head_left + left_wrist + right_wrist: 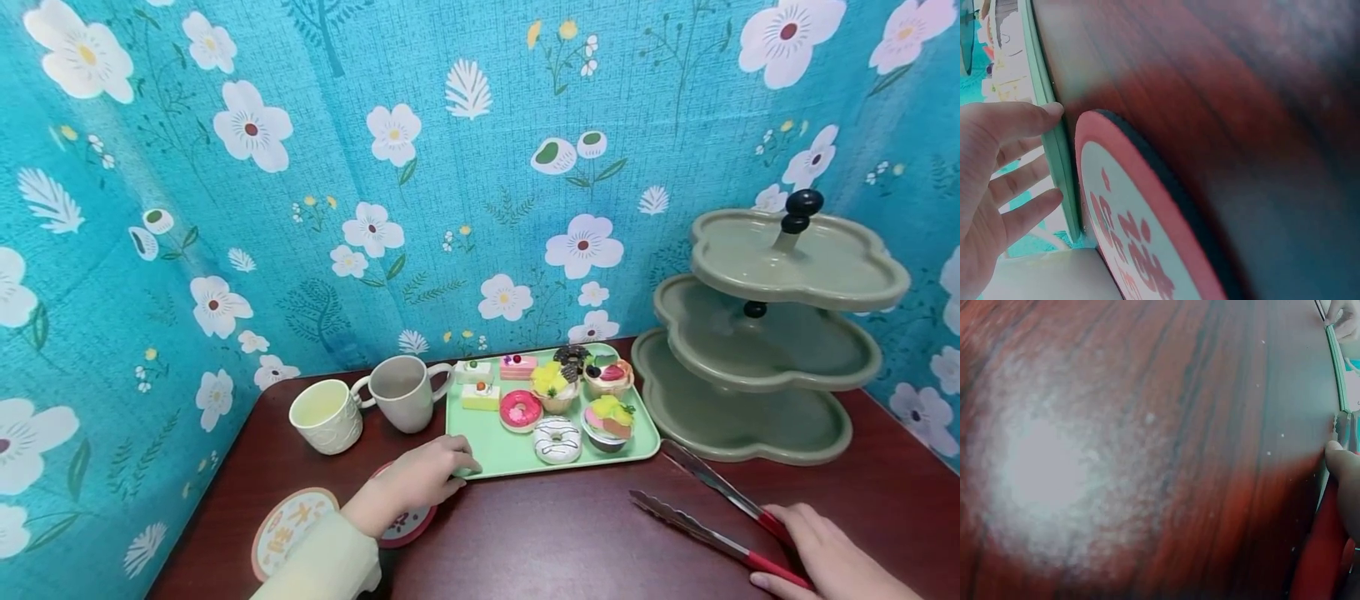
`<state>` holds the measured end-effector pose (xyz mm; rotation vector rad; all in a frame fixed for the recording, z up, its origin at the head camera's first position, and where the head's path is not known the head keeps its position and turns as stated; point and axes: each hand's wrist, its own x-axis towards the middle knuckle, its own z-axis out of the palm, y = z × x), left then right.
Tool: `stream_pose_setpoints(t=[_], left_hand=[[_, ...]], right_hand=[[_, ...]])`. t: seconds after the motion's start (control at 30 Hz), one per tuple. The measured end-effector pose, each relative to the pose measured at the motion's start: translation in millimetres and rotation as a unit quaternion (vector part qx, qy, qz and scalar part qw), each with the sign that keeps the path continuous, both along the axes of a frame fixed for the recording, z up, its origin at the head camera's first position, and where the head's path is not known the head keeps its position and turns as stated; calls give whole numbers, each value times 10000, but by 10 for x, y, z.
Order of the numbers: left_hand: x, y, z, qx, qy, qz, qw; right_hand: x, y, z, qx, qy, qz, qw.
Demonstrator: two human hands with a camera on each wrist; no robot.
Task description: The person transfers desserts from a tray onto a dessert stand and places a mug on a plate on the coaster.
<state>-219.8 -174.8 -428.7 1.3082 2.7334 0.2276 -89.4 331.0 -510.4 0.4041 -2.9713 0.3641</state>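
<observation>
My left hand (429, 473) reaches to the near left corner of a light green tray (495, 450). In the left wrist view its thumb (1054, 110) lies along the tray rim, with the other fingers loosely extended beside it. Small cakes, donuts and fruit tarts stand on the tray, among them a pink donut (521, 410), a white donut (557, 440) and a fruit tart (609, 417). My right hand (832, 554) grips metal tongs (697, 525) by their red handles. The tongs' arms are spread with nothing between them, one tip near the tray's right corner.
A three-tier green stand (757, 425) with a black knob rises at the right. A grey mug (405, 396) and a cream cup (327, 421) are at the back left. Round coasters lie in front: an orange-rimmed one (281, 521) and a red-rimmed one (422, 518) partly under my left hand.
</observation>
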Motion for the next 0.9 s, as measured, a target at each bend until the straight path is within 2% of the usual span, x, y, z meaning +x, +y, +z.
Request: stream_pose_setpoints(t=[0.1,0.23,0.57,0.63,0.8,0.9], left_hand=[[-5,2,16,38,10,-88,10000],[-17,8,14,87,1,-176,9998],[-32,3,-22,93,-176,-72,9998],[-36,6,-20,96,-190,-73,9997],[-49,9,-21,51,-220,-12,9997],[-58,12,-26,37,-235,20,9997]], right_hand=[[4,-13,3,-92,322,123,9994],[13,-26,18,-110,368,123,9992],[12,-60,111,-66,-198,-147,9997],[13,-59,136,-49,-126,-152,9998],[9,-48,210,-64,380,41,9992],[-32,-38,309,-40,249,15,9997]])
